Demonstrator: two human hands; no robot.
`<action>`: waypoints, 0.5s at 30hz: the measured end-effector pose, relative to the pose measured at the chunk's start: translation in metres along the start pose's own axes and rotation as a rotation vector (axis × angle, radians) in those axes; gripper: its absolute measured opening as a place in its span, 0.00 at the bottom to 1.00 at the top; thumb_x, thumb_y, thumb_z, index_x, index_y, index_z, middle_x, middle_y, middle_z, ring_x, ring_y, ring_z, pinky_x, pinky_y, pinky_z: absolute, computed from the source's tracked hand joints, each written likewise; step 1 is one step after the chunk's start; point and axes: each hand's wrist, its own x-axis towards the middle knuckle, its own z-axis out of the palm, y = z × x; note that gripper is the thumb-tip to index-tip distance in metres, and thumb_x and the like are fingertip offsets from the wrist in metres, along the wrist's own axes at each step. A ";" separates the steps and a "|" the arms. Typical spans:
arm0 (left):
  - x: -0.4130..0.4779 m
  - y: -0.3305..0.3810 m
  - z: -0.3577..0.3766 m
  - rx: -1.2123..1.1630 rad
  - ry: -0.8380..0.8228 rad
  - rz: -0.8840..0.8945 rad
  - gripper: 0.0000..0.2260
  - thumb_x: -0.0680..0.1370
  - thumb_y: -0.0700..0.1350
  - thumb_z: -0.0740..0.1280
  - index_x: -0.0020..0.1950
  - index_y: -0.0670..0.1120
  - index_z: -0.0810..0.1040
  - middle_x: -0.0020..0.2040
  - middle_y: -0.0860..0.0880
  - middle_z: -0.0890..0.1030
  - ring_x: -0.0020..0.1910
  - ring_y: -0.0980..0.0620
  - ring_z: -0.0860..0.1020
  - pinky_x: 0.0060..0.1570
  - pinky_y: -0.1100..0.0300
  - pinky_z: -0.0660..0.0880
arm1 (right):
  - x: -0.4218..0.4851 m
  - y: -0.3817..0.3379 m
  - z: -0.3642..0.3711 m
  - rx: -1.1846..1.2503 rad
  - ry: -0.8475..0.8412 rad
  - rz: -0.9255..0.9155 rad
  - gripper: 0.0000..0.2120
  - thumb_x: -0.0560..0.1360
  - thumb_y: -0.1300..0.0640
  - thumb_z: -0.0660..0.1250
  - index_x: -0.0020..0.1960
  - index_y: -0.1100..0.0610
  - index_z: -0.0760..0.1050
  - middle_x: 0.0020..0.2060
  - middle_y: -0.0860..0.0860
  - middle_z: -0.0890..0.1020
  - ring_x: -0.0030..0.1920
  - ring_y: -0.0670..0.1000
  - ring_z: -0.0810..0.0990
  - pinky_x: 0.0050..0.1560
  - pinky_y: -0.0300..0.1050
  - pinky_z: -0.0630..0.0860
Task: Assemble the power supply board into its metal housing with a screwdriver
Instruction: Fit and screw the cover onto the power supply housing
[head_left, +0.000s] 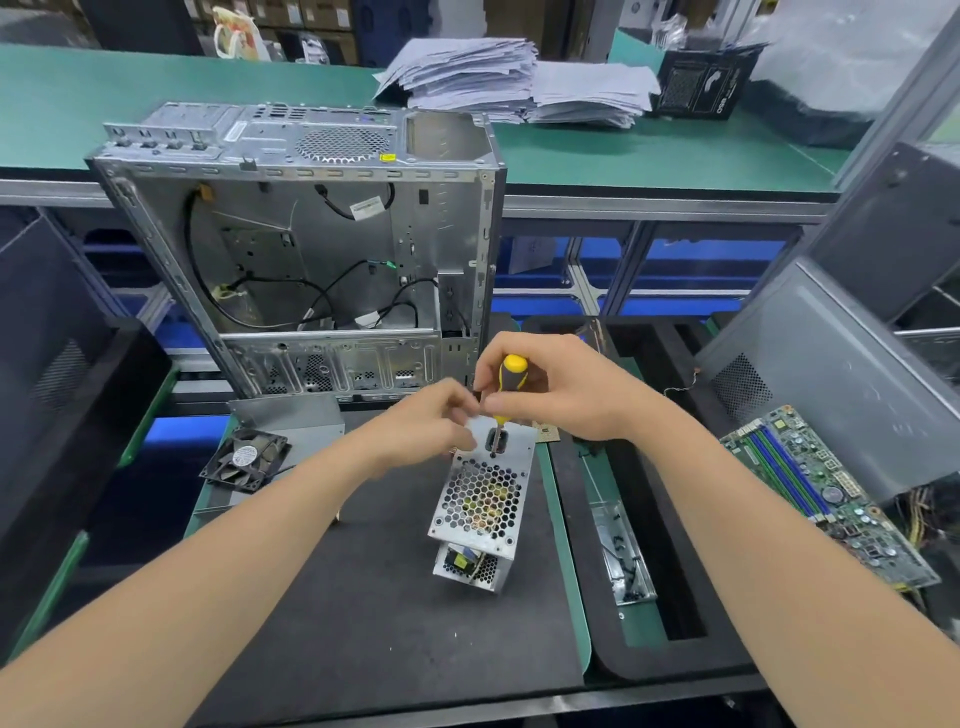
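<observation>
The metal power supply housing (485, 499) stands on end on the black mat (384, 613), its honeycomb grille facing me; board parts show through its lower open end. My left hand (431, 423) pinches the housing's top edge. My right hand (561, 387) is closed around a yellow-and-black screwdriver (511, 375), held upright with its tip at the housing's top face beside the socket cut-out. The tip itself is partly hidden by my fingers.
An open computer case (311, 249) stands behind the mat. A loose black fan (244, 460) and a metal cover (291, 415) lie at left. A screw tray (623, 556) and a motherboard (826, 493) sit to the right, with a grey side panel (831, 374) leaning there.
</observation>
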 end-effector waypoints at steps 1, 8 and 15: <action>-0.001 -0.002 0.002 -0.100 -0.005 -0.116 0.16 0.77 0.40 0.72 0.62 0.51 0.75 0.54 0.47 0.82 0.48 0.48 0.83 0.49 0.55 0.80 | 0.000 0.001 -0.003 0.025 -0.034 0.006 0.07 0.80 0.53 0.72 0.56 0.44 0.77 0.48 0.45 0.84 0.47 0.50 0.84 0.48 0.49 0.82; 0.001 -0.005 0.016 -0.596 -0.114 -0.376 0.05 0.81 0.35 0.67 0.55 0.39 0.82 0.48 0.43 0.85 0.44 0.49 0.82 0.46 0.53 0.81 | 0.001 0.003 -0.006 0.173 -0.163 0.008 0.13 0.82 0.66 0.66 0.61 0.52 0.76 0.53 0.48 0.86 0.57 0.54 0.84 0.55 0.46 0.82; 0.003 -0.009 0.025 -0.806 -0.086 -0.449 0.12 0.81 0.32 0.66 0.65 0.34 0.79 0.56 0.39 0.84 0.49 0.45 0.83 0.50 0.51 0.83 | 0.003 0.006 0.005 0.127 0.064 0.105 0.08 0.77 0.56 0.76 0.51 0.49 0.77 0.47 0.48 0.86 0.46 0.51 0.86 0.48 0.54 0.85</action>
